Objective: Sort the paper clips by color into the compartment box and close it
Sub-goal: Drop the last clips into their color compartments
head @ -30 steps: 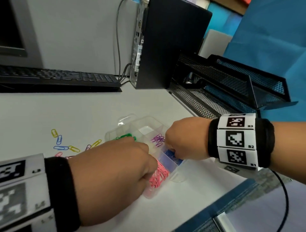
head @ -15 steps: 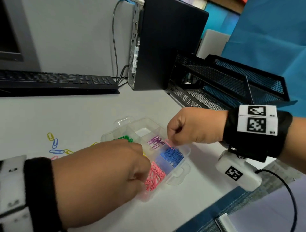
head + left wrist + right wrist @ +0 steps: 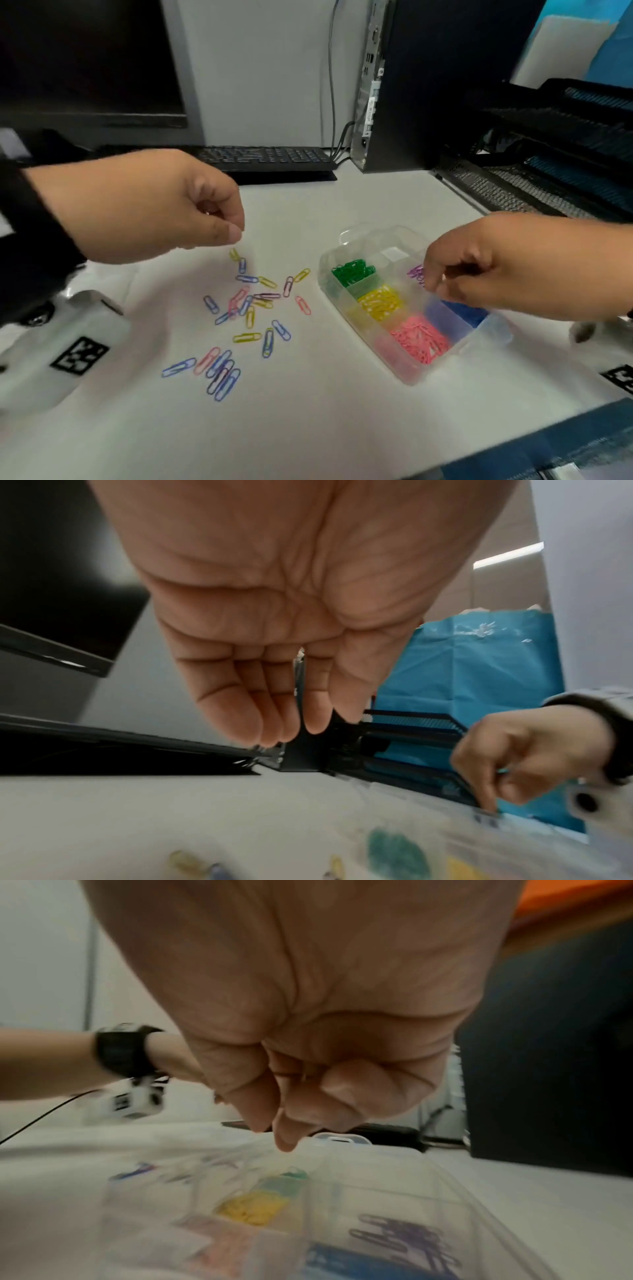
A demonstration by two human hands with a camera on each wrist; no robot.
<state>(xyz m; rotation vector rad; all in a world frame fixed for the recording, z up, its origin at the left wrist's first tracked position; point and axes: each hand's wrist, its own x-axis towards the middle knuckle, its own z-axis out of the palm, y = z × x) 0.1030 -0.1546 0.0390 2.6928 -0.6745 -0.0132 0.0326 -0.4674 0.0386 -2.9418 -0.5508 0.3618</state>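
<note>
Spreading across the frame, my desk (image 3: 308,428) carries everything. At upper right stands a black computer (image 3: 438,85), with a keyboard (image 3: 263,159) at upper centre. Right of centre sits the clear box (image 3: 493,337), lid off, with green (image 3: 352,272), yellow (image 3: 380,303), pink (image 3: 419,339), blue (image 3: 466,313) and purple (image 3: 416,272) clips sorted in separate compartments. My left hand (image 3: 147,205) hovers at left, fingers loosely curled, holding nothing. My right hand (image 3: 513,263) hangs over the box's right side, fingers curled; whether they pinch a clip I cannot tell. Loose clips (image 3: 246,315) lie scattered at centre, left of the box.
</note>
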